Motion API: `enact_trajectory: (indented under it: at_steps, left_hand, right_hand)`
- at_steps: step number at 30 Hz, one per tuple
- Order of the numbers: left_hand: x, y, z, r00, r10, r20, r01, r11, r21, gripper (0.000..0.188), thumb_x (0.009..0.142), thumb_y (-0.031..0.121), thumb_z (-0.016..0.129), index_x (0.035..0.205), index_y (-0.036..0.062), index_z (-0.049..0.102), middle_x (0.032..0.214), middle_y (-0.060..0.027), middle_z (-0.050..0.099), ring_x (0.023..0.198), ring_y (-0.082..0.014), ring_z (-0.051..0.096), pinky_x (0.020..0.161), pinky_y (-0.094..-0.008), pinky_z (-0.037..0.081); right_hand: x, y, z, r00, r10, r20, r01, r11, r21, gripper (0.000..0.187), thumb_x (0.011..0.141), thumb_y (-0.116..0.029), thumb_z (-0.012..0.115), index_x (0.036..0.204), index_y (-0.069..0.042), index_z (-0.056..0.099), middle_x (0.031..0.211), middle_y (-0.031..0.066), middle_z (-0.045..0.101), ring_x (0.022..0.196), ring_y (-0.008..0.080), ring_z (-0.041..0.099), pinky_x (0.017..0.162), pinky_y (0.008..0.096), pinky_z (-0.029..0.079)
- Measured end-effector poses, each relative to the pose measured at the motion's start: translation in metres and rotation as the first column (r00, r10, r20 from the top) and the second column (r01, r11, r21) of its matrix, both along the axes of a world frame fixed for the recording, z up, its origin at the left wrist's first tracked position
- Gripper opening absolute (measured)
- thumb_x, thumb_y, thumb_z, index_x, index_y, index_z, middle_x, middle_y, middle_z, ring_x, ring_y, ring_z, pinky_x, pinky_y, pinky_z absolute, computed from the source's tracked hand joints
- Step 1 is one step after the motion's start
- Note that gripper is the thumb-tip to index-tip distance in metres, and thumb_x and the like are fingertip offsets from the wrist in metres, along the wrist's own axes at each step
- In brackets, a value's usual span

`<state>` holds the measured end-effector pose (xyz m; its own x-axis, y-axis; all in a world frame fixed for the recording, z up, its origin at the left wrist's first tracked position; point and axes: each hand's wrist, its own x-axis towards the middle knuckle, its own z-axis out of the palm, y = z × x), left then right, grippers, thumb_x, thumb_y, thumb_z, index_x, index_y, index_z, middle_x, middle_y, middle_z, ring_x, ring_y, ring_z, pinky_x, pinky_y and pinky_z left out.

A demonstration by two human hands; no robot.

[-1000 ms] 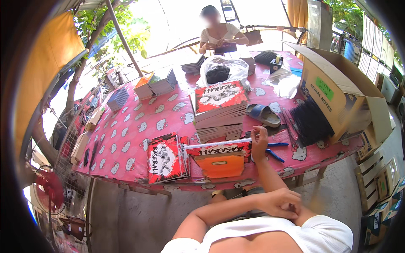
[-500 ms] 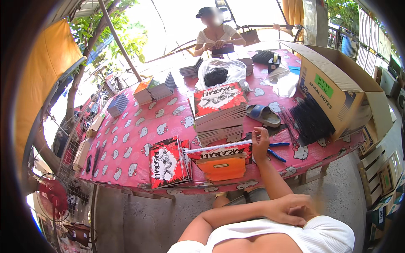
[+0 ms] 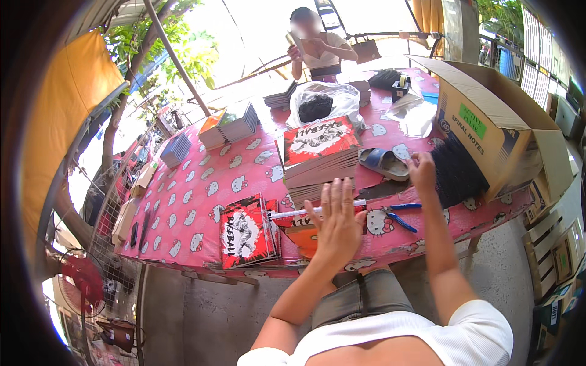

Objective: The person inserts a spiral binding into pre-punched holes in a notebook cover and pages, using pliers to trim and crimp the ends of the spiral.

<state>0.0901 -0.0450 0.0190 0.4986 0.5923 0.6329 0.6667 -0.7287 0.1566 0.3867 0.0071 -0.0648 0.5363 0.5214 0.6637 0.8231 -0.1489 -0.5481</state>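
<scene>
My left hand (image 3: pixel 337 222) is spread flat, palm down, over a red-covered notebook (image 3: pixel 359 218) near the table's front edge. A white strip (image 3: pixel 290 214) runs along that notebook's far side, and an orange piece (image 3: pixel 307 241) lies partly under my wrist. Farther right, my right hand (image 3: pixel 422 174) has its fingers curled together between a blue-grey slipper (image 3: pixel 386 163) and a heap of black spiral coils (image 3: pixel 459 177); what they pinch, if anything, is too small to make out. Blue-handled pliers (image 3: pixel 403 223) lie nearer me. Matching notebooks form a tall stack (image 3: pixel 321 141) and a low pile (image 3: pixel 243 235).
A large open cardboard box (image 3: pixel 482 125) stands at the table's right. Across the table a person (image 3: pixel 321 55) holds up a pale object. Between us sit a white plastic bag (image 3: pixel 349 102) and a tape dispenser (image 3: pixel 400 90); bound notebooks (image 3: pixel 231 126) stand at far left.
My left hand has come up from beside my right arm onto the notebook and spread out. My right hand has moved right and away, from the notebook to the coils.
</scene>
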Motion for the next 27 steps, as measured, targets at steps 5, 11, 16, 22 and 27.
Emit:
enact_trajectory:
  at_steps: [5, 11, 16, 22, 27]
  left_hand:
    - [-0.017, 0.025, -0.020, 0.994, -0.099, 0.039, 0.101, 0.994, -0.037, 0.045, 0.087, 0.026, 0.058, 0.126, 0.0049, 0.049, 0.114, -0.0098, 0.059, 0.105, -0.0249, 0.053, 0.103, -0.0516, 0.025]
    - [-0.019, 0.034, -0.017, 0.925, -0.230, 0.304, 0.258, 0.965, -0.055, 0.014, 0.078, 0.021, 0.068, 0.086, 0.0102, 0.067, 0.076, -0.0020, 0.066, 0.078, -0.0211, 0.059, 0.091, -0.0416, 0.036]
    - [-0.030, 0.025, -0.013, 0.936, -0.201, 0.290, 0.241, 0.964, -0.109, 0.012, 0.077, 0.021, 0.069, 0.081, 0.0104, 0.067, 0.075, -0.0012, 0.066, 0.078, -0.0210, 0.059, 0.088, -0.0374, 0.037]
    - [-0.022, 0.019, -0.003, 0.911, -0.233, 0.340, 0.301, 0.940, -0.161, 0.019, 0.075, 0.021, 0.072, 0.089, 0.0092, 0.068, 0.077, -0.0036, 0.066, 0.076, -0.0186, 0.058, 0.083, -0.0331, 0.037]
    - [-0.029, 0.026, -0.012, 0.912, -0.274, 0.306, 0.330, 0.931, -0.152, 0.019, 0.076, 0.024, 0.072, 0.088, 0.0092, 0.069, 0.086, -0.0036, 0.066, 0.082, -0.0210, 0.059, 0.084, -0.0352, 0.036]
  right_hand:
    - [0.031, 0.005, 0.000, 0.982, -0.148, -0.113, 0.045, 0.776, -0.629, 0.041, 0.071, -0.031, 0.075, 0.096, 0.000, 0.064, 0.106, 0.0213, 0.062, 0.104, 0.0364, 0.059, 0.088, 0.0427, 0.048]
    - [0.050, 0.020, 0.000, 0.992, -0.124, 0.026, 0.104, 0.681, -0.725, 0.032, 0.072, -0.019, 0.068, 0.099, -0.001, 0.065, 0.106, 0.0210, 0.063, 0.101, 0.0348, 0.062, 0.086, 0.0412, 0.051]
    - [0.043, 0.020, 0.011, 0.992, -0.127, -0.026, 0.076, 0.737, -0.672, 0.028, 0.071, -0.012, 0.063, 0.097, -0.001, 0.065, 0.104, 0.0245, 0.062, 0.099, 0.0374, 0.061, 0.085, 0.0426, 0.051]
    - [0.048, 0.014, 0.016, 0.992, -0.043, 0.123, 0.090, 0.909, -0.407, 0.021, 0.075, -0.010, 0.058, 0.089, 0.004, 0.065, 0.091, 0.0252, 0.064, 0.089, 0.0397, 0.062, 0.084, 0.0427, 0.049]
    - [-0.012, -0.014, 0.060, 0.978, 0.111, -0.176, -0.189, 0.827, -0.530, 0.017, 0.074, -0.008, 0.067, 0.090, -0.006, 0.068, 0.090, 0.0188, 0.064, 0.093, 0.0339, 0.062, 0.081, 0.0410, 0.048]
